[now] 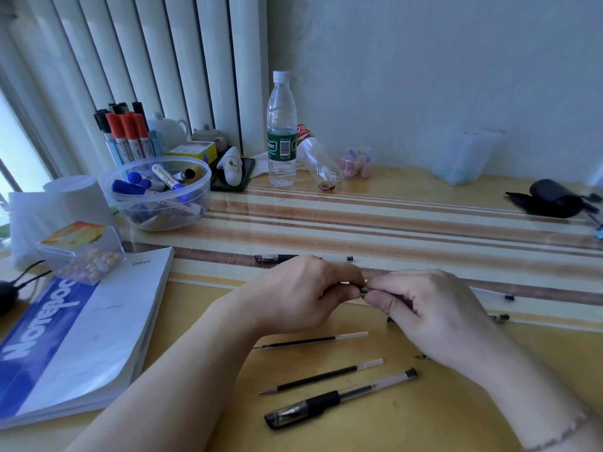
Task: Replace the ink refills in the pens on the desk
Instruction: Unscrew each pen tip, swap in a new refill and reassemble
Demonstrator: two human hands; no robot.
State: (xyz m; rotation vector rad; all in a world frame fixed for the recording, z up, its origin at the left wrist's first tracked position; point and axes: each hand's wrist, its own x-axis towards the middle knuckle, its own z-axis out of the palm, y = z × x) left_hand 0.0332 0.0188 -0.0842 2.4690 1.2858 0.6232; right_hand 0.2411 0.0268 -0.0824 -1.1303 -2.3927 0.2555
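Note:
My left hand (303,295) and my right hand (427,311) meet above the middle of the desk, both gripping one dark pen (363,289); only a short bit of it shows between the fingertips. Two loose ink refills lie below the hands, the upper refill (310,340) and the lower refill (323,376). A capped clear pen with a black grip (339,398) rests nearest to me. Behind my left hand lies another pen (277,258), partly hidden. Small black pen parts (504,317) sit right of my right hand.
A notebook (81,337) lies at left, with a clear box of beads (81,252) on it. A clear bowl of markers (160,194), a marker cup (130,138), a water bottle (281,132) and a tipped bottle (321,164) stand behind. A black pouch (551,199) is at far right.

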